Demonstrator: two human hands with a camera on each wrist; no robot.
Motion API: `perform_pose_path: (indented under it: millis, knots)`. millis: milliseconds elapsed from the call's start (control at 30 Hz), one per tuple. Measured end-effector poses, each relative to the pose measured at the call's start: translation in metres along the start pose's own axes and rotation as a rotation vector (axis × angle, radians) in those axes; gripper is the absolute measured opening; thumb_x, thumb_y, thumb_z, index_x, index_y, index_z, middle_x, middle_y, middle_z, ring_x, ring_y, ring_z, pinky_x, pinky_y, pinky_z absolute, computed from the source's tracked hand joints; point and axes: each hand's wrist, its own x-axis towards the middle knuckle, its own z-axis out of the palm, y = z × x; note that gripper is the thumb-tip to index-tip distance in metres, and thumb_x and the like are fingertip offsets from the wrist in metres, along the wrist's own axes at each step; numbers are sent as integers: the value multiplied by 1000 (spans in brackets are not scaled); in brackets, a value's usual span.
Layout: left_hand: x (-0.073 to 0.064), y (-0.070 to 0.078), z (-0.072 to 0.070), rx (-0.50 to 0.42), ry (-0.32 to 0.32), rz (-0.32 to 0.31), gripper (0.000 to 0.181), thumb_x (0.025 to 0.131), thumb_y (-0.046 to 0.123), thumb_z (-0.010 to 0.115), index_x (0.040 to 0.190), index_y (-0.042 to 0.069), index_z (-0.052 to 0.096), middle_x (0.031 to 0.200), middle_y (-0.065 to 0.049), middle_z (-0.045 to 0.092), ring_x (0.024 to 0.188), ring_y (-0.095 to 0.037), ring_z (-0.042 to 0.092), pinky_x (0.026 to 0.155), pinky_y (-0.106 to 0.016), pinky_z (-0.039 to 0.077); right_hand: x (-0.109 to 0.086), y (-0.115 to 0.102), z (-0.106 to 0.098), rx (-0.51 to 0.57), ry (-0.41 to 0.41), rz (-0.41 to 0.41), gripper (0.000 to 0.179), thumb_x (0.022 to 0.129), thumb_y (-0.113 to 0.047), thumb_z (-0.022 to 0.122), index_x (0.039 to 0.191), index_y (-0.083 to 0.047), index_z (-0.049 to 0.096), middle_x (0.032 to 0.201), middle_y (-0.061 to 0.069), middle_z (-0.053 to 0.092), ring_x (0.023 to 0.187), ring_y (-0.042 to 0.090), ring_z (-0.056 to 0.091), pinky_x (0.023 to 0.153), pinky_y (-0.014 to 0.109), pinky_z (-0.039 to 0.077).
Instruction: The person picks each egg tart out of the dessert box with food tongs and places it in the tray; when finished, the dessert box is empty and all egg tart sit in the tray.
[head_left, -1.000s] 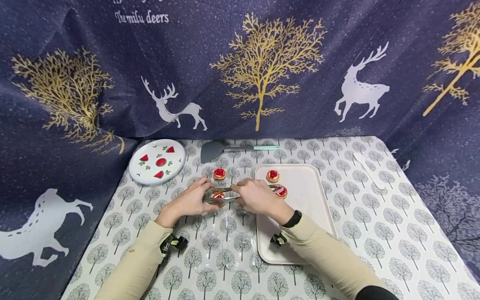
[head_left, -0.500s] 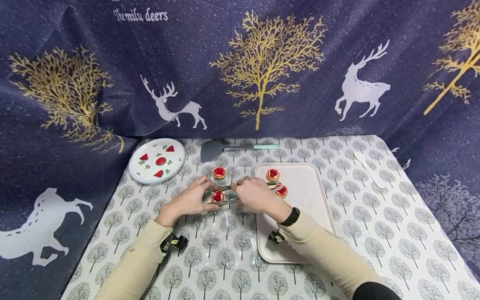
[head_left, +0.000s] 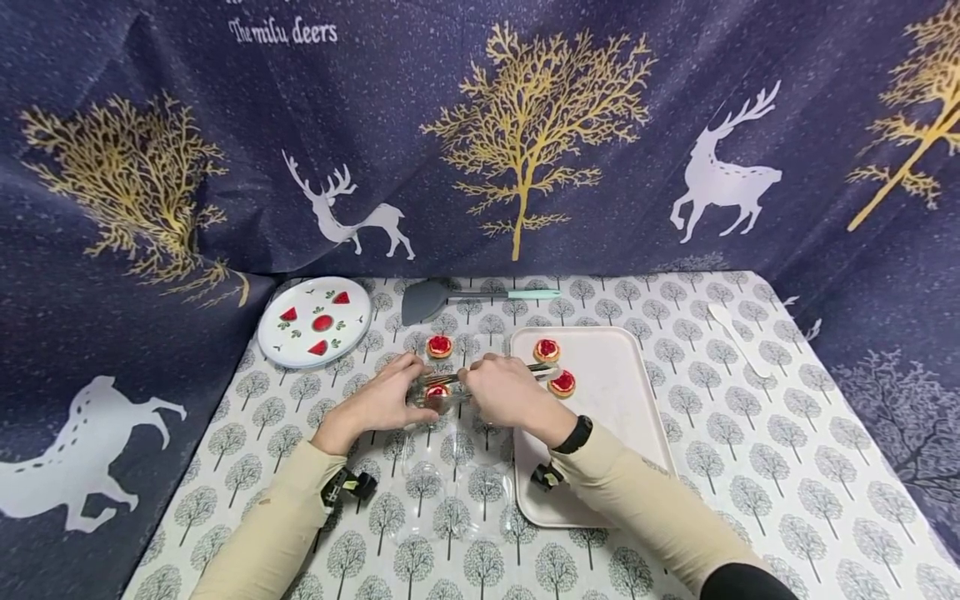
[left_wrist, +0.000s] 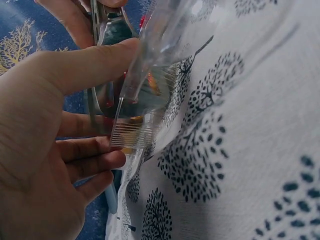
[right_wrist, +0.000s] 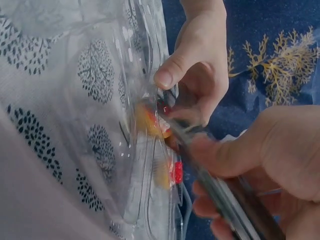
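Observation:
A clear plastic container (head_left: 457,483) with several hollows lies at the middle of the table. My left hand (head_left: 378,396) pinches its side wall, with the thumb above and fingers below in the left wrist view. Metal tongs (head_left: 543,371) are in my right hand (head_left: 513,392), gripped along their arms. Their working end reaches left towards a red-topped tart (head_left: 437,391) between the hands; in the right wrist view the tongs (right_wrist: 220,192) are blurred, and I cannot tell whether they touch it. Just behind is another tart (head_left: 439,347) in the container.
A beige tray (head_left: 592,508) at right carries a back tart (head_left: 547,350) and a front tart (head_left: 562,383). A grey spatula (head_left: 427,302) lies at the back. A white plate (head_left: 300,300) with watermelon prints is at left, a white spoon (head_left: 738,337) at far right.
My right hand has shifted slightly left and the tongs have changed angle, uncovering the front tart on the tray. The left hand stays in place on the container.

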Motion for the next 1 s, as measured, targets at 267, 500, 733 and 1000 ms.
perform_pose_path:
  millis: [267, 500, 733, 1000]
  knots:
    - [0, 0, 0, -14, -3, 3, 77, 70, 43, 85, 128, 1, 58, 120, -4, 53, 111, -22, 52, 102, -46, 47, -5, 7, 3, 37, 72, -36, 28, 81, -27, 79, 103, -16, 67, 87, -1, 68, 73, 20, 62, 49, 32, 53]
    - [1, 0, 1, -17, 0, 3, 74, 70, 43, 85, 126, 3, 60, 120, -3, 54, 112, -23, 51, 103, -47, 47, -9, 11, 3, 82, 88, -32, 28, 80, -24, 79, 104, -14, 68, 90, 1, 70, 72, 21, 64, 46, 28, 49]
    - [0, 1, 0, 6, -10, 4, 70, 71, 46, 84, 121, 2, 60, 125, -5, 52, 115, -24, 51, 101, -45, 48, -11, 17, -1, 85, 119, -36, 31, 81, -26, 79, 108, -14, 68, 88, 0, 70, 67, 18, 62, 41, 22, 43]
    - [0, 2, -2, 2, -19, -4, 80, 72, 45, 83, 130, -2, 55, 131, -8, 50, 123, -28, 49, 109, -48, 42, -19, 24, -6, 109, 147, -37, 39, 81, -31, 79, 115, -14, 67, 93, 2, 71, 70, 18, 63, 41, 19, 42]
